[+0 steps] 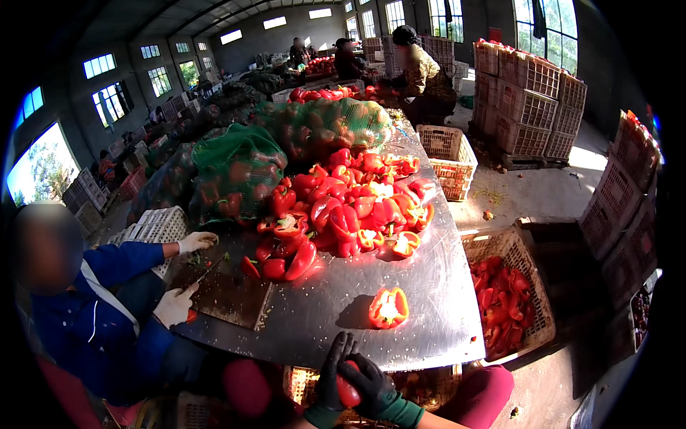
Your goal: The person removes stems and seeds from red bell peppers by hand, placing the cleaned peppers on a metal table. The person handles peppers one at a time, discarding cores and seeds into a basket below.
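Note:
Both my hands wear dark gloves with green cuffs and meet just off the near edge of a metal table (316, 311). Between my left hand (328, 375) and my right hand (372, 378) is a red bell pepper (348, 389), partly hidden by the fingers. Whether it is whole or cut cannot be seen. Beyond my hands, a halved red pepper (388, 308) rests on the metal, its pale core facing me. Farther back lies a heap of red peppers (343, 214), several of them cut open.
Across to the left, a co-worker's gloved hand (176, 307) holds a knife (210, 269) over a dark board (236, 300). Green mesh sacks (236, 177) border the heap. A crate of red pepper pieces (536, 300) stands right of the table, and another crate (297, 383) below my hands.

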A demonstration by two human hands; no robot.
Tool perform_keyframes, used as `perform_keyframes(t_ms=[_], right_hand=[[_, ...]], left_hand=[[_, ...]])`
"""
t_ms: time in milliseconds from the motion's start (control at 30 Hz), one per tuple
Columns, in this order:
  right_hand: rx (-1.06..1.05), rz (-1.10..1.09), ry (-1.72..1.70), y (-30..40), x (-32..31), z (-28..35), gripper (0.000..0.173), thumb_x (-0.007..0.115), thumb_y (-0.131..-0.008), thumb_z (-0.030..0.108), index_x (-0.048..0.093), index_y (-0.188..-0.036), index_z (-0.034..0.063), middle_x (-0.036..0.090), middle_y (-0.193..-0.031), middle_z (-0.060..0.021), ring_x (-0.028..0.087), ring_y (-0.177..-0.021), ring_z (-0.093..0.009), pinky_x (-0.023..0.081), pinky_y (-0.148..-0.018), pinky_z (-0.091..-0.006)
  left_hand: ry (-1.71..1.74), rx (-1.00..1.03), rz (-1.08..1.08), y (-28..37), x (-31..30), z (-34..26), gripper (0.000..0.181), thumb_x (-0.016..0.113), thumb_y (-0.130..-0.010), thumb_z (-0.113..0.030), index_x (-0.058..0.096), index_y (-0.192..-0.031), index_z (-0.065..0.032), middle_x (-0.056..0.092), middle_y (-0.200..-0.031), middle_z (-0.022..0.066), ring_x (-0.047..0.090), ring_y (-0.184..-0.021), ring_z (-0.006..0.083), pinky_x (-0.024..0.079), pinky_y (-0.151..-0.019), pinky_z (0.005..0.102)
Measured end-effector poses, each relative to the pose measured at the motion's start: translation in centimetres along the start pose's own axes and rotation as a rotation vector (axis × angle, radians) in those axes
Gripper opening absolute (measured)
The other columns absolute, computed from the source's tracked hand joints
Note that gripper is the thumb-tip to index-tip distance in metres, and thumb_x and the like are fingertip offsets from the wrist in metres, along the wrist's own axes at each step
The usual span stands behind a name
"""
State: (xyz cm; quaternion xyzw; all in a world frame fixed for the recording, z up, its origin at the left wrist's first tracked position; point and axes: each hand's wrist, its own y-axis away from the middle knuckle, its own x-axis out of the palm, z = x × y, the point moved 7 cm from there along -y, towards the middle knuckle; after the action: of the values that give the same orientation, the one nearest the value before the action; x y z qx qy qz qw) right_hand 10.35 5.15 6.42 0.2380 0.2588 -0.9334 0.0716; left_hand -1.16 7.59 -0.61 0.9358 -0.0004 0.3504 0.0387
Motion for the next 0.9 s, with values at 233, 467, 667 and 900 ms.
perform_keyframes(t_ms=[233, 467, 667, 900], right_hand=[[0.841, 0.089, -1.276, 5.8, 1.3, -8.0, 0.067, 0.062, -0.087, 0.004, 0.033, -0.147, 0.0035, 0.062, -0.113, -0.0167, 0.066, -0.095, -0.024, 0.054, -0.081, -0.036], [0.796, -0.461, -1.522, 4.9, -7.7, -9.9, 0.035, 0.057, -0.093, 0.02, 0.048, -0.122, 0.0028, 0.059, -0.105, -0.0155, 0.057, -0.101, -0.029, 0.048, -0.096, -0.0467], [0.425, -0.877, -1.819, 3.9, -15.3, -12.3, 0.056, 0.052, -0.097, 0.024, 0.035, -0.144, -0.002, 0.04, -0.148, -0.0218, 0.039, -0.137, -0.037, 0.031, -0.117, -0.0461], [0.66, -0.279, -1.081, 5.0, -8.8, -12.4, 0.044, 0.041, -0.103, 0.012, 0.036, -0.145, -0.0009, 0.054, -0.136, -0.0151, 0.057, -0.121, -0.026, 0.047, -0.102, -0.0389]], left_hand=[[-0.342, -0.109, -0.047, -1.1, -2.0, 1.5, 0.046, 0.043, -0.104, -0.022, 0.039, -0.143, 0.0017, 0.049, -0.14, 0.016, 0.049, -0.129, 0.025, 0.041, -0.107, 0.0357], [-0.473, -0.047, -0.118, -0.8, -3.2, -0.3, 0.034, 0.051, -0.102, -0.023, 0.058, -0.129, -0.0028, 0.066, -0.113, 0.0087, 0.063, -0.103, 0.0182, 0.048, -0.095, 0.0344], [-1.109, 0.133, 0.129, -6.4, 1.0, -0.1, 0.036, 0.064, -0.092, -0.016, 0.059, -0.125, 0.0, 0.068, -0.112, 0.0136, 0.066, -0.1, 0.025, 0.053, -0.086, 0.0368], [-1.971, 0.715, 0.546, -12.9, 10.1, 2.6, 0.046, 0.07, -0.079, -0.032, 0.063, -0.116, -0.0055, 0.059, -0.128, 0.0163, 0.059, -0.104, 0.0331, 0.05, -0.088, 0.0432]])
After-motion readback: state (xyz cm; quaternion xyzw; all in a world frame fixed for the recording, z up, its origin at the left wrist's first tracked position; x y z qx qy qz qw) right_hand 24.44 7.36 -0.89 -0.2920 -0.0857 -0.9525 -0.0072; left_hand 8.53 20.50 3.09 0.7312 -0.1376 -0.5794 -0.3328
